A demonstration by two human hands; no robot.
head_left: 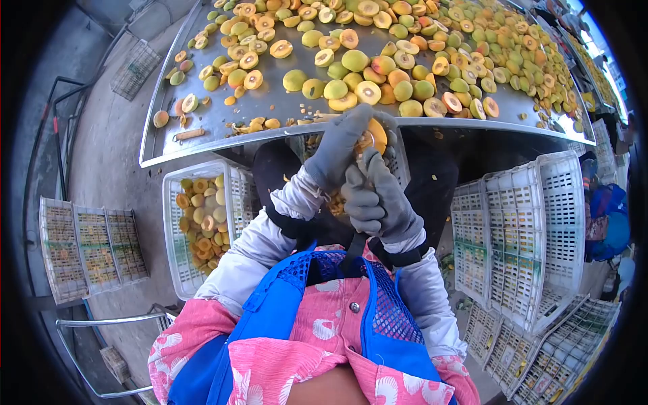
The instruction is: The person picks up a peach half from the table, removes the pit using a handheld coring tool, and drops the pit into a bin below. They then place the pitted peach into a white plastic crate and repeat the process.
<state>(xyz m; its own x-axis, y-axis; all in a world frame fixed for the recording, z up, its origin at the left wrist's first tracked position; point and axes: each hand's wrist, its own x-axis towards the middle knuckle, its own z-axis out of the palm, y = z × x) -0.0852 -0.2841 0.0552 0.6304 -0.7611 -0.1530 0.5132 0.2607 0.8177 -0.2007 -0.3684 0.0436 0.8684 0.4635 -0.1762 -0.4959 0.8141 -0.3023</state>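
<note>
Both hands wear grey gloves and meet just below the near edge of a metal table. My left hand is closed around a halved orange fruit, its cut side partly showing. Just below and to the right, my right hand is curled, its fingertips at the fruit's lower side. Whatever it grips, perhaps a small tool, is mostly hidden by the fingers. Many whole and halved green-orange fruits lie on the table. Beneath the hands, bits of fruit show in a partly hidden container.
A white crate holding halved fruit stands at the left. Further left is another crate. Stacked white crates stand on the right, with more crates below them. A wooden handle lies on the table's left corner. A person is at the far right.
</note>
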